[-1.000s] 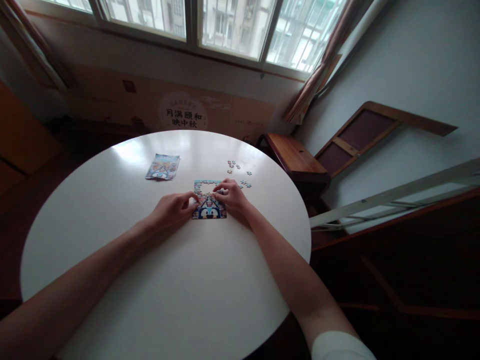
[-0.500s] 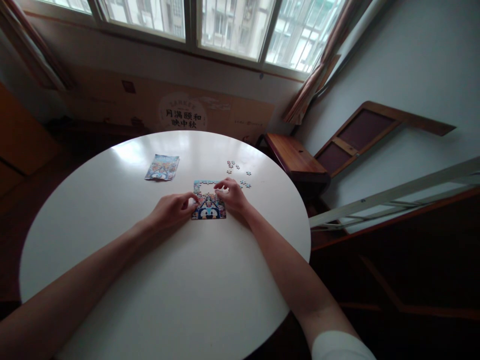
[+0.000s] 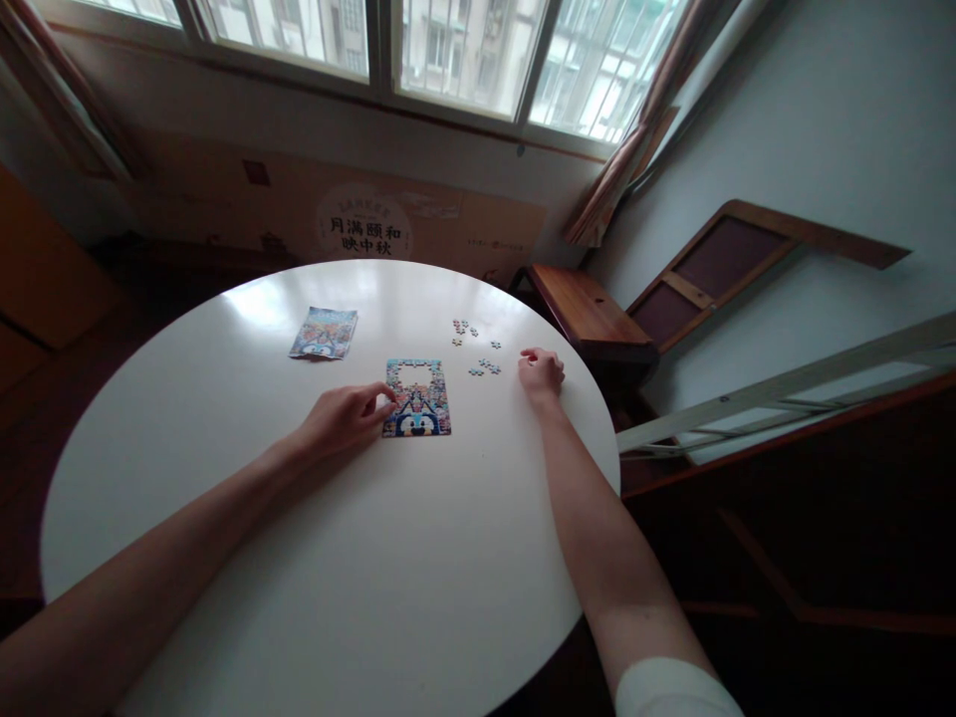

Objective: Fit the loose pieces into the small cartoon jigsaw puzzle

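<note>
**Puzzle mostly built, gap left at the far end**

Jigsaw puzzle (image 3: pixel 416 398) lying flat near the middle of the round white table (image 3: pixel 358 578), with the near part and both side edges already joined into a coloured picture. Still open: a pale patch at the far end, inside the frame, where the table shows through. Still loose: a few small pieces (image 3: pixel 478 351) scattered beyond and to the right of the puzzle, in two little groups, well apart from the frame. So, by judgement, most of the work done and only a handful of pieces left to place.

Left hand (image 3: pixel 340 418) resting on the table at the left edge of the puzzle, fingers curled and fingertips (image 3: pixel 386 402) touching that edge, seemingly steadying it; nothing visibly held. Right hand (image 3: pixel 542 369) lying on the table to the right, apart from the puzzle and just beside the loose pieces, fingers loosely bent inward. Too small to tell whether a piece sits under or between those fingers.

Farther left on the table, a printed picture card (image 3: pixel 324 333), flat and untouched.
</note>
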A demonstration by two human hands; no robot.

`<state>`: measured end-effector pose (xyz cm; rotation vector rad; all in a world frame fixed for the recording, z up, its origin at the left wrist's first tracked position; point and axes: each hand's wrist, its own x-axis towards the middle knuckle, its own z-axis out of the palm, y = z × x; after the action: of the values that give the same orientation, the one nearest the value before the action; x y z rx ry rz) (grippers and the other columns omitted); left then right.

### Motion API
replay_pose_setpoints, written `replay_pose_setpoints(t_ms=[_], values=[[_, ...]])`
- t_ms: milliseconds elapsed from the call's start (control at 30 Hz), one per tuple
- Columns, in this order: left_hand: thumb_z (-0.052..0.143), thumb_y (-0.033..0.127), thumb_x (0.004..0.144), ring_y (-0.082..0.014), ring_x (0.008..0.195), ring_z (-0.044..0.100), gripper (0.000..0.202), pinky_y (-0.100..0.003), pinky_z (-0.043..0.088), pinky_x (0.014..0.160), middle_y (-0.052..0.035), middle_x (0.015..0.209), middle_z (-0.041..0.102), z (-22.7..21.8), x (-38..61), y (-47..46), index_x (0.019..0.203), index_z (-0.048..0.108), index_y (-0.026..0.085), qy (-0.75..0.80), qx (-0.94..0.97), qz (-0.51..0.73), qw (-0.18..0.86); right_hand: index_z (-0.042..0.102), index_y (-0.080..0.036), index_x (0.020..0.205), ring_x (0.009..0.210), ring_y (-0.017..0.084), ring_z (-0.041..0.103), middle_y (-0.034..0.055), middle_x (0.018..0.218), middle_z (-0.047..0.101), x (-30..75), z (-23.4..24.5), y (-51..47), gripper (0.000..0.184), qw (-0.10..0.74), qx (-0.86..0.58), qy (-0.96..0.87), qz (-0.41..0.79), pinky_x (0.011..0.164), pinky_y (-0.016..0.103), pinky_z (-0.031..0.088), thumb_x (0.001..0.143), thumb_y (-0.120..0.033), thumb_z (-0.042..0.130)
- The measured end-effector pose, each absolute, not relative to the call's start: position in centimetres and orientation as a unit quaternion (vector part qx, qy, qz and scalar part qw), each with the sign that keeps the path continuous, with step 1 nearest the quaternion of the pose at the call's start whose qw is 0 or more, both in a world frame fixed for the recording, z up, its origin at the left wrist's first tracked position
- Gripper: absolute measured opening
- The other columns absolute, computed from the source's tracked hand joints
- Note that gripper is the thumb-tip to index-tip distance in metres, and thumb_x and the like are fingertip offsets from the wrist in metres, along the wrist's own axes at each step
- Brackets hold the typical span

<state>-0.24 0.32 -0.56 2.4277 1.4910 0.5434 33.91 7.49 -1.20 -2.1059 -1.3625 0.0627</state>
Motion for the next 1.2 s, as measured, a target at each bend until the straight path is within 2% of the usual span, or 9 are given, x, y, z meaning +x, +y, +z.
replay_pose_setpoints(t_ms=[333,567,733,1200], values=[[0.044,0.046,0.092,-0.0121,0.054,0.053,0.034,-0.023,0.028,0.055,0.003,0.064,0.06,-0.01,-0.05,0.04,0.107,0.065,0.025,0.517,0.83,0.174,0.121,0.072,-0.024,0.101,0.107,0.028,0.05,0.0104,0.112,0.061,33.29,-1.15,7.3,0.027,0.254,-0.808,-0.53,0.024,0.095,0.042,0.038,0.086,-0.023,0.05],[0.042,0.05,0.092,-0.0123,0.054,0.053,0.045,-0.023,0.028,0.055,0.0017,0.066,0.061,-0.14,0.02,0.11,0.122,0.062,0.024,0.52,0.828,0.179,0.113,0.072,-0.025,0.101,0.108,0.028,0.049,0.0108,0.11,0.06,33.32,-1.35,7.35,0.026,0.257,-0.805,-0.535,0.024,0.095,0.044,0.038,0.084,-0.023,0.052],[0.044,0.052,0.091,-0.0124,0.055,0.053,0.043,-0.022,0.028,0.054,0.0011,0.065,0.063,-0.42,-0.16,0.23,0.116,0.069,0.027,0.518,0.828,0.182,0.112,0.072,-0.024,0.1,0.105,0.028,0.05,0.0105,0.109,0.06,33.44,-1.48,7.4,0.026,0.27,-0.797,-0.54,0.021,0.095,0.045,0.038,0.084,-0.023,0.052],[0.05,0.05,0.086,-0.0112,0.053,0.052,0.038,-0.022,0.027,0.053,0.0035,0.061,0.058,-0.14,-0.06,0.09,0.111,0.07,0.029,0.517,0.826,0.185,0.13,0.072,-0.025,0.1,0.107,0.028,0.05,0.0102,0.11,0.06,33.37,-1.26,7.28,0.025,0.262,-0.799,-0.54,0.027,0.095,0.045,0.038,0.084,-0.024,0.053]])
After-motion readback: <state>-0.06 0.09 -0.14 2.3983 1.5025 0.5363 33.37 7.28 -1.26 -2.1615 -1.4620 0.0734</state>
